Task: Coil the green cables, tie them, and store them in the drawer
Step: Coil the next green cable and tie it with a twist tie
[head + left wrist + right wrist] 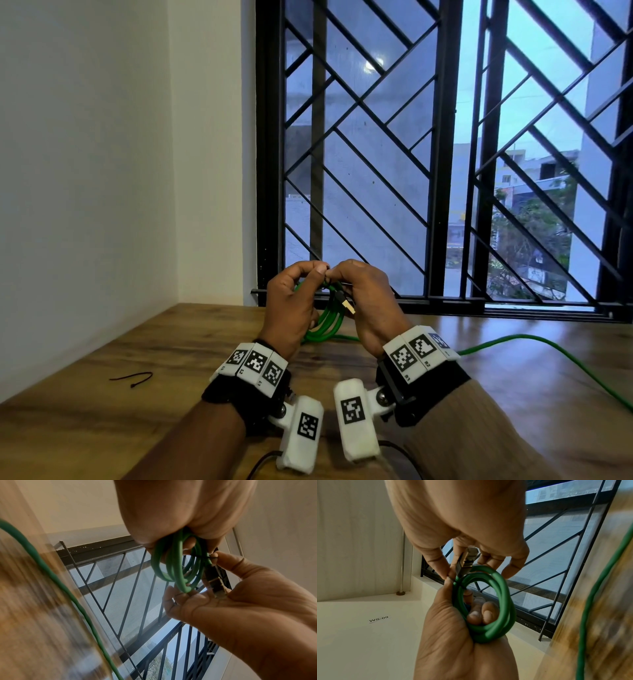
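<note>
Closest to you, your wrists with their white marker blocks hang just over the near edge of the tabletop (102, 394). Out toward the left edge, a loose black cable tie (132, 378) lies flat on the wood, well apart from your hands. Now your left hand (291, 301): fingers curled through the green cable coil (325, 325), the loops bunched in your palm, thumb and forefinger pinching at the top. There, a thin black tie (208, 558) crosses the strands. Your right hand (368, 301) meets the left up top, thumb and forefinger pinching that tie, other fingers loosely curled beside the coil's metal connector (346, 305), which points at your palm. The coil sits raised above the tabletop, around the middle, in front of the barred window (445, 154). Moving right, a second green cable (534, 346) trails uncoiled across the wood to the right edge.
</note>
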Demonstrator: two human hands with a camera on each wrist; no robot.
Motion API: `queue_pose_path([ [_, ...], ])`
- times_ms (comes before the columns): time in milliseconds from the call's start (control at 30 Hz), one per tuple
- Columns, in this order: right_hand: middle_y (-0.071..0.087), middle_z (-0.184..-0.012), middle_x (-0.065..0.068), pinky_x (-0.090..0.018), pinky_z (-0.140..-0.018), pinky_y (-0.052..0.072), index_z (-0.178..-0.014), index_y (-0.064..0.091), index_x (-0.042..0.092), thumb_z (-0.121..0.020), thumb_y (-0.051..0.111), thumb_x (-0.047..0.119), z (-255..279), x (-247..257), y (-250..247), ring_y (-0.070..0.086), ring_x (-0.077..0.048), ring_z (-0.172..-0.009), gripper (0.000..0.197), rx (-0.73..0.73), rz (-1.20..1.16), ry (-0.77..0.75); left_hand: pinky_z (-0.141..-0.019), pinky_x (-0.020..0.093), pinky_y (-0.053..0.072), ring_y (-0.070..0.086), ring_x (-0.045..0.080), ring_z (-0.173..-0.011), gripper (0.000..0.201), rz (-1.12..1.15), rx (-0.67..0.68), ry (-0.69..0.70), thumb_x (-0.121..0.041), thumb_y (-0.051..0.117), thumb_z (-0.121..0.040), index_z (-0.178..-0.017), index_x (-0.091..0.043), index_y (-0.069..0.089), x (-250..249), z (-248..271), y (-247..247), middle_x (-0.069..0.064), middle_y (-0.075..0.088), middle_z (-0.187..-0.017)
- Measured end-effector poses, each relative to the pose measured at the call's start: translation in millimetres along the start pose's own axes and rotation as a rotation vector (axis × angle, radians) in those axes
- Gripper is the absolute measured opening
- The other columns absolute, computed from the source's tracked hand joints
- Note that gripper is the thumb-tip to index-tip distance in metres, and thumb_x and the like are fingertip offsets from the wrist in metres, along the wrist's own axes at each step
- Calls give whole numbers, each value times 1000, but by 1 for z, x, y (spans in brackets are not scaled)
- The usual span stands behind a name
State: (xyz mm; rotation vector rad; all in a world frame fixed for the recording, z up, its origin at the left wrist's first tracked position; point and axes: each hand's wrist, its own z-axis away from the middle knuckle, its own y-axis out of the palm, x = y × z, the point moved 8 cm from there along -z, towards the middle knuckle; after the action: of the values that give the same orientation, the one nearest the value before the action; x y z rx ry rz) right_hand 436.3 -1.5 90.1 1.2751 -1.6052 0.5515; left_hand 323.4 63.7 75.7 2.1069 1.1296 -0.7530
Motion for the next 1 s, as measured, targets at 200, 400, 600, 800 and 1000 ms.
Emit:
queue_pose_path([
  [200,64,-79,-13,-31,-69,49,-76,70,9,-87,68,6,0,-1,-1,60,-22,-80,12,-11,2,9,-40,23,27,32,12,-33,15,-13,5,8,-16,62,-101,-99,-3,69,0,0,0,-6,56,-52],
  [400,64,-77,-12,-30,-69,50,-72,69,9,-87,66,4,0,0,1,61,-21,-79,16,3,-7,-4,-39,22,28,32,11,-33,14,-14,-11,5,-17,61,-101,-97,-6,69,1,-1,-1,-6,54,-50],
  [600,62,-81,-15,-26,-64,50,-78,68,6,-88,66,4,0,0,-1,60,-21,-79,10,0,-25,-2,-42,25,28,31,15,-35,14,-21,8,10,-17,62,-101,-98,-6,70,2,-1,0,-6,57,-52],
  [800,67,-77,-11,-27,-67,52,-78,71,6,-88,66,4,0,-1,2,63,-16,-74,11,12,-21,-10,-42,25,27,31,13,-34,14,-14,-6,7,-17,62,-101,-99,-4,69,2,-2,-2,-6,57,-52],
  [1000,65,-80,-13,-27,-68,52,-81,70,4,-88,66,4,0,0,1,63,-18,-77,8,15,-28,-17,-39,23,26,30,14,-34,13,-13,-5,9,-15,63,-100,-101,-3,69,2,-1,-2,-6,56,-52],
])
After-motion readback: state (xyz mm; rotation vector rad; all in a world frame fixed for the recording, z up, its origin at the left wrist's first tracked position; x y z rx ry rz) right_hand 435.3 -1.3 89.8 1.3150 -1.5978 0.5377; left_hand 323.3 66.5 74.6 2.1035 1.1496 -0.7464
